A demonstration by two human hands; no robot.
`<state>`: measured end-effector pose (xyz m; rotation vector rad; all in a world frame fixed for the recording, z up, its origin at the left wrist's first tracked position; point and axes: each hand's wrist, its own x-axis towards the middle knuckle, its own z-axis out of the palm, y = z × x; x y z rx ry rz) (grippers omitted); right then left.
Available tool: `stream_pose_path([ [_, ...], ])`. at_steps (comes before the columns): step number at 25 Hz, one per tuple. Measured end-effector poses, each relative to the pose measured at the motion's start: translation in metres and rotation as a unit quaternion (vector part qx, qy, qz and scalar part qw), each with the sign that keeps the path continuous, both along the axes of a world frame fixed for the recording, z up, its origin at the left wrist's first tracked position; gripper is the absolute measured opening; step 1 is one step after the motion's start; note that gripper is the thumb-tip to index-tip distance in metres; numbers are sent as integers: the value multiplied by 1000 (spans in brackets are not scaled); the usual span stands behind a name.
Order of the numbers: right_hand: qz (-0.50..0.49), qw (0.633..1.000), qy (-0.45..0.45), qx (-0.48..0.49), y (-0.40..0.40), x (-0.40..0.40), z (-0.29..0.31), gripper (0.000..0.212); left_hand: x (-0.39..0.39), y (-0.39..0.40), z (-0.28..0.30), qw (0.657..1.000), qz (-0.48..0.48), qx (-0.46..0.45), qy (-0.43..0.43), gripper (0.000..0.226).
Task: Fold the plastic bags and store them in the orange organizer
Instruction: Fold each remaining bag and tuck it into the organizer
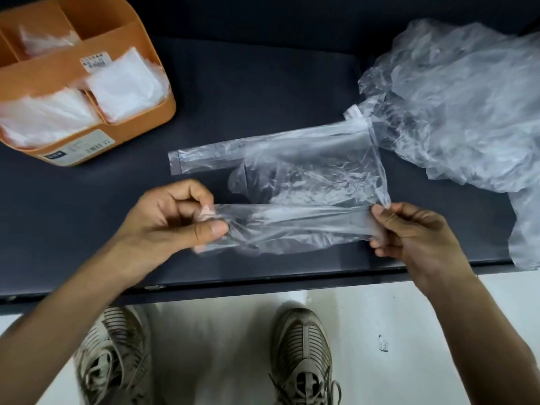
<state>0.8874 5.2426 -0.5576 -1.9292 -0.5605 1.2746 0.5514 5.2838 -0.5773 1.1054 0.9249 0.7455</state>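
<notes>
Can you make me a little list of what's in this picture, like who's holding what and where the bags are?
left hand: pinching the near left end of the clear bag
right hand: pinching the near right end of the same bag
clear bag: partly folded, far part lying on the dark table
bag pile: crumpled, unfolded, far right on the table
orange organizer: far left, folded bags already in its compartments
shoes: on the pale floor below the table edge

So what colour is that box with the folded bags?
Orange organizer, with white labels; the head view shows it.
</notes>
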Motion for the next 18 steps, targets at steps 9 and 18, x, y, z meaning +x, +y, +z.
stream_pose_path([
  [9,76,989,-127,28,-1,6,-11,12,-31,12,1,977,-72,63,193,31],
  [18,94,995,7,11,-1,9,1,38,-40,7,-3,989,-67,10,133,39],
])
